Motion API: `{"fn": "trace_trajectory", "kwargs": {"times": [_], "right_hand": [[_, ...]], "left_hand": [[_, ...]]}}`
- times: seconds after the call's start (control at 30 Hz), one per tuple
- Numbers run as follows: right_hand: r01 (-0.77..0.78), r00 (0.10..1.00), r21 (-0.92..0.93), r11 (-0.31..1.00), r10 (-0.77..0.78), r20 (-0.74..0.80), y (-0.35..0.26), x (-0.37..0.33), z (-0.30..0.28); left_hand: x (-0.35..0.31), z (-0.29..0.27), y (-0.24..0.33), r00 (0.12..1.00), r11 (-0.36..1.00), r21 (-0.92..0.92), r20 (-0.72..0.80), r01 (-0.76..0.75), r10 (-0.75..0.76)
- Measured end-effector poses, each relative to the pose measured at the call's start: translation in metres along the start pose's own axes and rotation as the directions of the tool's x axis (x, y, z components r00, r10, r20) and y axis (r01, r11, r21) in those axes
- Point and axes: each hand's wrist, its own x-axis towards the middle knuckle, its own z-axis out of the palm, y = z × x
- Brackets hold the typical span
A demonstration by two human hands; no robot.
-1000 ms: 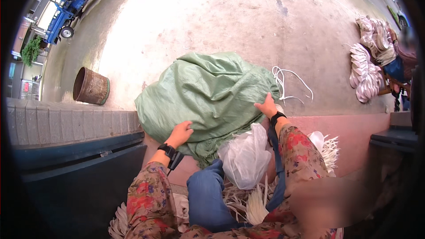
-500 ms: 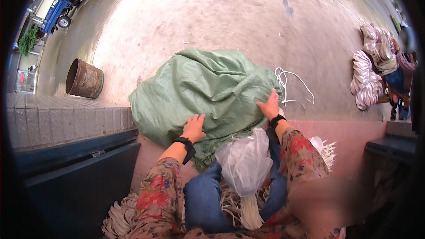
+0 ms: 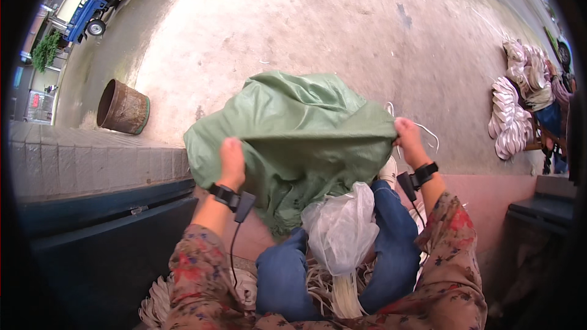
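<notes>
In the head view, holds the green sack [image 3: 293, 116] out in front, its upper cloth caught up in both hands. Pinches a gathered corner at its right end between the thumb and fingers of the right hand [image 3: 409, 140]. Has the left hand [image 3: 232, 162] closed at the left end of the same fold, thumb uppermost against the cloth, fingers mostly hidden and too blurred for telling apart.

Stretches a straight, taut fold from the left fingers to the right fingers. Has the heaped part of the sack beyond both sets of fingers, on the concrete ground [image 3: 306, 18], with more cloth falling nearer the body, between them, and some spreading left of the left fingers.

Shows a white cord [image 3: 430, 132] just right of the right fingers. Has a translucent plastic bag [image 3: 342, 226] nearer the body than the fingers and between them, over pale strips [image 3: 345, 296] and flanked by blue trouser legs [image 3: 397, 238]. Shows a rusty bucket [image 3: 128, 110] well left of the left fingers, and pale bundles [image 3: 510, 125] well right of the right fingers.
</notes>
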Motion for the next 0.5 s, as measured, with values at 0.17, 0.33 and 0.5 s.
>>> {"fn": "trace_trajectory", "kwargs": {"times": [0.17,0.33,0.5], "right_hand": [[0.608,0.776,-0.498,0.618,-0.594,0.212,-0.111,-0.073,0.036],[0.953,0.267,-0.273,0.134,-0.798,0.54,-0.184,-0.16,0.095],[0.62,0.597,-0.159,0.768,-0.331,0.731,-0.166,-0.219,0.057]], "left_hand": [[-0.031,-0.027,0.18,0.966,0.88,-0.473,0.202,-0.046,0.159],[-0.165,0.03,0.244,0.694,0.906,-0.229,0.584,-0.356,0.42],[-0.14,-0.011,0.228,0.556,0.969,-0.112,0.801,-0.222,0.22]]}}
